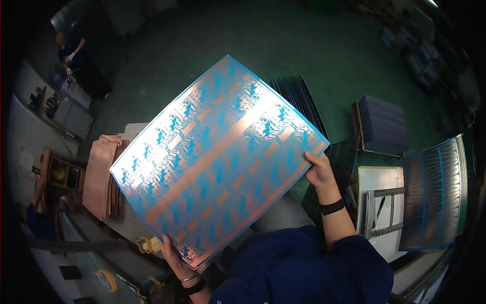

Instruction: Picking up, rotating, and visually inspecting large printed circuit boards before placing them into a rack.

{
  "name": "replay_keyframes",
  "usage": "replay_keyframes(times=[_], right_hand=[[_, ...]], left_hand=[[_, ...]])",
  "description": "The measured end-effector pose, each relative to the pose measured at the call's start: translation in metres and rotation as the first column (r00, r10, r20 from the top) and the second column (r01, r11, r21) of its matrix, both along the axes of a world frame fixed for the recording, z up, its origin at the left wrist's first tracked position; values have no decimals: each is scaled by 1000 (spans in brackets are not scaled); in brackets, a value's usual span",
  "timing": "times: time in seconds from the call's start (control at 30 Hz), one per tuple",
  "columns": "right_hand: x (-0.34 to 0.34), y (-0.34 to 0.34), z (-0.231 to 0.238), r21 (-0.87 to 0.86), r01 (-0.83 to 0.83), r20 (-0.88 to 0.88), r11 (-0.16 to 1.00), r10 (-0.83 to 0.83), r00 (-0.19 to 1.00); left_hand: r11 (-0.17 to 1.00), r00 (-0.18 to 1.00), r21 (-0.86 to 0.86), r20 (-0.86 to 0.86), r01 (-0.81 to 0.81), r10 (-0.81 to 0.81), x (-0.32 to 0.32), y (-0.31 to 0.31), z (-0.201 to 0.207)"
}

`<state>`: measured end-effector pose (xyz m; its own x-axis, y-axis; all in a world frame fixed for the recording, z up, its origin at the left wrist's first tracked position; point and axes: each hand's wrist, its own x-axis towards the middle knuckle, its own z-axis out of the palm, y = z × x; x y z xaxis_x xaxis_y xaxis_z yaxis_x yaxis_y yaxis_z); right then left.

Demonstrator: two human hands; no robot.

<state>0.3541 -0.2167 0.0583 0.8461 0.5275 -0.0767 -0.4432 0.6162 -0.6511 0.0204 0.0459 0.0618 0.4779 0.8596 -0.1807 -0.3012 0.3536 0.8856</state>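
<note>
A large rectangular circuit board panel [202, 172], copper-coloured with blue patterns, is held up tilted in front of my body. Light glares strongly off its upper left side and far right part. My left hand [173, 257] grips the panel near its lowest corner, a bracelet and a dark band at the wrist. On the right edge, close to the right corner, my right hand [319, 169] is closed with the thumb on the face. The fingers behind the panel are hidden in both cases.
Copper-coloured sheets [100, 175] are stacked at left. Dark panels [298, 96] stand in a row behind, with purplish panels [383, 121] farther right. A metal frame [386, 213] lies on a white board beside a blue-lined panel [435, 195]. Two other people are at far left.
</note>
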Motion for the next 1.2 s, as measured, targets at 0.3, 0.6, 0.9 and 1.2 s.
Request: replay_keyframes(times=[0.3, 0.6, 0.9, 1.2], right_hand=[[5, 7, -47, 80, 101, -129, 992, -91, 987], [3, -8, -81, 113, 7, -240, 994, 21, 970], [11, -19, -93, 167, 17, -366, 986, 46, 929], [-32, 19, -20, 96, -119, -139, 988, 131, 982]], left_hand=[[991, 999, 130, -41, 18, -13, 8, 8, -8], [979, 991, 199, -133, 51, -25, 37, -24, 26], [965, 964, 181, -222, 191, -149, 39, -39, 36], [998, 996, 53, -92, 16, -11, 55, -33, 26]])
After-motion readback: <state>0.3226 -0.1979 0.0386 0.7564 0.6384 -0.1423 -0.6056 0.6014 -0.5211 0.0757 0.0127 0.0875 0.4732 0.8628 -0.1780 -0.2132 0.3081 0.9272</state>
